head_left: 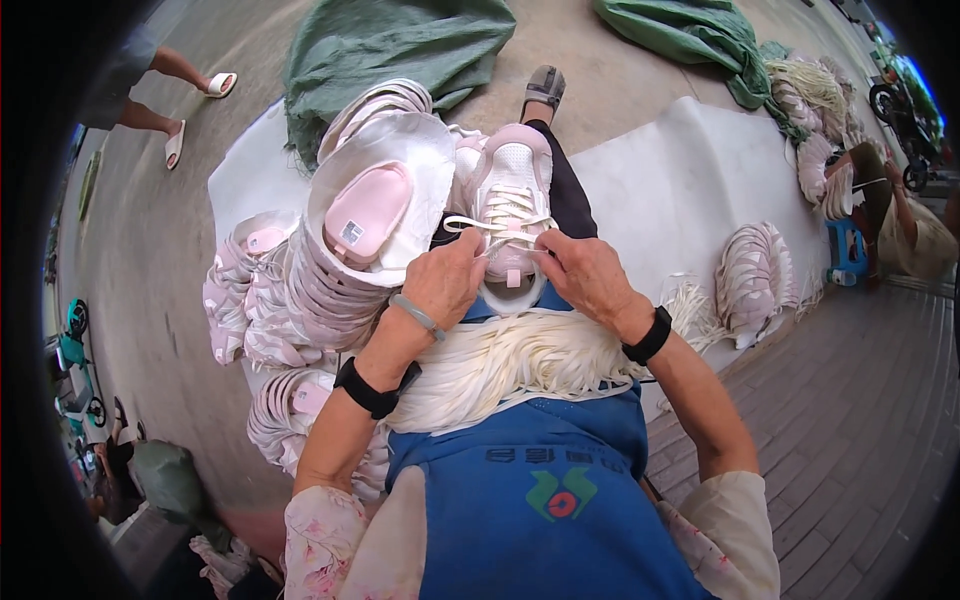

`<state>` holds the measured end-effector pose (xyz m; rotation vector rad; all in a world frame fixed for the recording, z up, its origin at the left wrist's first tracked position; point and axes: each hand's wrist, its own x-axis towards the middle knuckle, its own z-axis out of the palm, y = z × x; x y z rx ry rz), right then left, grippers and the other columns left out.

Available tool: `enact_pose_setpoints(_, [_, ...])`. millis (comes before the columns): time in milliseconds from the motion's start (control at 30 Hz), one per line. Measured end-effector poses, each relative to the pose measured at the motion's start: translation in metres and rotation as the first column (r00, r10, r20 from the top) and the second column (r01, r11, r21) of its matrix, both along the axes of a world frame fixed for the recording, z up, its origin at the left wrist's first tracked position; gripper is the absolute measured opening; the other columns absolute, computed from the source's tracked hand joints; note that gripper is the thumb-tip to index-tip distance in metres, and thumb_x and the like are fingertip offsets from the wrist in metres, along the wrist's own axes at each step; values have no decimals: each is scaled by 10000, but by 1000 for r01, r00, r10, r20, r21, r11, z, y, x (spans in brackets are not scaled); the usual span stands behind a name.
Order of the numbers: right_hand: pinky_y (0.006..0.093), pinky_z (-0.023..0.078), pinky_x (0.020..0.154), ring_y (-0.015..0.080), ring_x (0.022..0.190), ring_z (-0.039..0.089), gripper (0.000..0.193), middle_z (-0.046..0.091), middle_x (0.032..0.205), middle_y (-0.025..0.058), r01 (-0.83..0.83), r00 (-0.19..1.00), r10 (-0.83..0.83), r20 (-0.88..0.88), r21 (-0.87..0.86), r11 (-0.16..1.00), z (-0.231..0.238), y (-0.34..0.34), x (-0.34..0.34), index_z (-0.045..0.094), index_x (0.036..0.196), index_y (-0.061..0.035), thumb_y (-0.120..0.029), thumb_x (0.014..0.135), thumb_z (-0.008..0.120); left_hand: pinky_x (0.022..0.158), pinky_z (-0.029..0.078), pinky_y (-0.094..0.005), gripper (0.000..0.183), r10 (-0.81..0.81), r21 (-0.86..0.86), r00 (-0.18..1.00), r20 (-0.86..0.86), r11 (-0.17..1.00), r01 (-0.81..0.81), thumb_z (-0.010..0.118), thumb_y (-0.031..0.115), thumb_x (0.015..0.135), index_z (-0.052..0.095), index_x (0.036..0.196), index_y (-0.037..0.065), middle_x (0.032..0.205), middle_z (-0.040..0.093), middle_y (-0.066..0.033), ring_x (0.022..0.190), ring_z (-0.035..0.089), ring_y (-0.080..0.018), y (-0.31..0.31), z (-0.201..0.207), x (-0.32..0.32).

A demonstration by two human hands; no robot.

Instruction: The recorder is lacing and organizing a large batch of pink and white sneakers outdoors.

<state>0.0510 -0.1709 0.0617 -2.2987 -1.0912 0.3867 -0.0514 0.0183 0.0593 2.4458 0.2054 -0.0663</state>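
On the lap, at the far side of a thick bundle of cream laces, lies a shoe upper, its toe pointing far and its opening near. I judge it to be light and soft, stiffer perhaps at the toe, and not fragile; one could hold it best by both edges of the throat. It looks white with small holes, with pale pink around the toe and a pink tab on the tongue. The left hand and the right hand stand at either side of the throat, each with thumb and forefinger pressed together, pinching the flat lace. This cream lace crosses in rows, and probably is limp and slightly slippery.
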Motion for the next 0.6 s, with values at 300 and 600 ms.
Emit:
enact_pose_setpoints(300, [435,477,563,324,618,614,133,596,652,139,1,995,5,97,-58,998,-3,0,2,553,834,-61,-189,869,560,710,487,-432,279,-141,-56,984,-107,989,136,474,217,853,638,785,1,796,643,-211,753,613,-382,36,14,20])
enact_pose_setpoints(600, [419,481,602,309,690,602,78,569,736,105,-1,999,2,54,-26,1000,-4,-9,7,571,842,-62,-139,850,579,633,470,-388,123,79,32,949,305,995,-93,596,130,840,642,855,17,728,624,-140,653,597,-325,30,-1,11])
